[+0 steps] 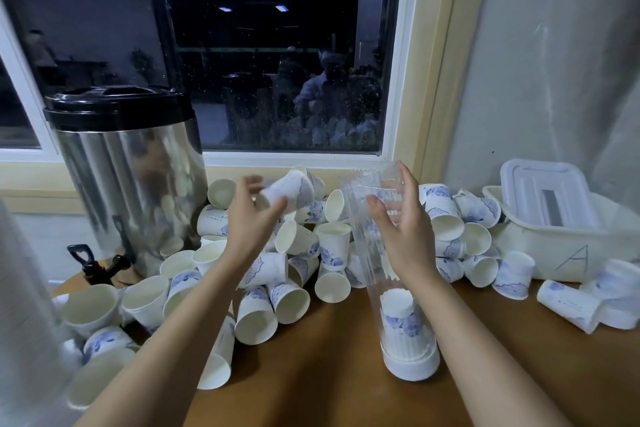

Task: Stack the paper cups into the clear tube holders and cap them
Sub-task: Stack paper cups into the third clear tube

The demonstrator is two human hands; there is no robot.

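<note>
A clear ribbed tube holder stands upright on the wooden table on a white base cap. A short stack of upside-down paper cups sits at its bottom. My right hand grips the tube near its open top. My left hand holds a white paper cup with blue print by thumb and fingertips, tilted, just left of the tube's mouth. A heap of several loose paper cups lies behind and to the left of the tube.
A steel drink urn with a black lid and black tap stands at the left. A white lidded plastic box sits at the right by the wall. More cups lie near it. A dark window spans the back.
</note>
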